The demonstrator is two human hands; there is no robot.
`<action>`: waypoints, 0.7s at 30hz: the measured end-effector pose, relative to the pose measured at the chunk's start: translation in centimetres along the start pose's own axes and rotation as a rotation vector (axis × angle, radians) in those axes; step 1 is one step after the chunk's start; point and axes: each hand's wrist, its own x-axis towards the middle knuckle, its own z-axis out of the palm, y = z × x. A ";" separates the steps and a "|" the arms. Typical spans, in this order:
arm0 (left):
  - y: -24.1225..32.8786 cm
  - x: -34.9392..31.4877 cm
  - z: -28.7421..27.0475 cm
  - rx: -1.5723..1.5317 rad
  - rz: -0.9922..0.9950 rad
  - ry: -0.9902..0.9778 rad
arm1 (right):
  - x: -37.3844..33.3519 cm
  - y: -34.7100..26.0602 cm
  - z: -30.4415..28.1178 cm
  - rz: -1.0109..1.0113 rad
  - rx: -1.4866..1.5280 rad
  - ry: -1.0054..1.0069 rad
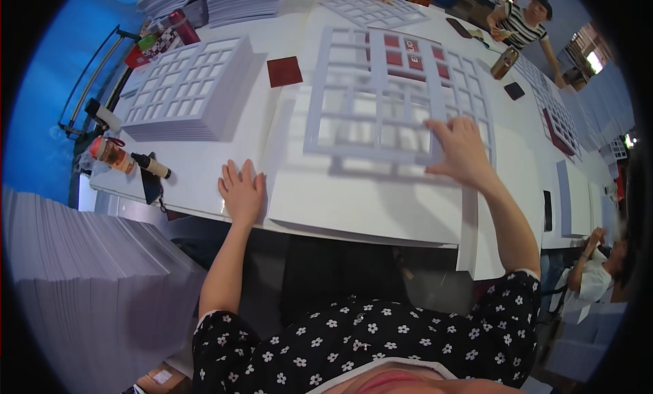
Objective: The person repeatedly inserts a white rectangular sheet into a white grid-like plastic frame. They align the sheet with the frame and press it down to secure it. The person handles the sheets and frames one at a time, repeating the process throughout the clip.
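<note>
My right hand pinches the right edge of a white grid frame, thumb on one side and fingers on the other. The frame is tilted above the table and slightly blurred. Partly behind it lie another white grid and a red printed panel. Beneath the raised frame is a flat white board near the table's front edge. My left hand rests palm down on the table, fingers spread, left of that board and holding nothing.
A stack of white grids stands at left, near a red square. Bottles sit at the table's left edge. Tall sheet stacks rise at lower left. Co-workers are at the far right; a phone lies at right.
</note>
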 end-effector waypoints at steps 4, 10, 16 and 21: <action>0.7 -0.3 -0.5 -0.064 0.005 0.011 | -5.8 -5.4 -1.0 -0.032 0.090 -0.062; 0.6 -0.4 -0.6 -0.097 0.000 0.006 | -8.1 -9.0 0.8 -0.053 0.106 -0.119; -0.2 -0.2 0.9 -0.039 0.017 0.098 | -6.9 -10.2 3.1 -0.077 0.008 -0.130; 0.1 -0.3 0.6 -0.011 0.029 0.099 | -7.4 -10.4 4.6 -0.093 -0.036 -0.118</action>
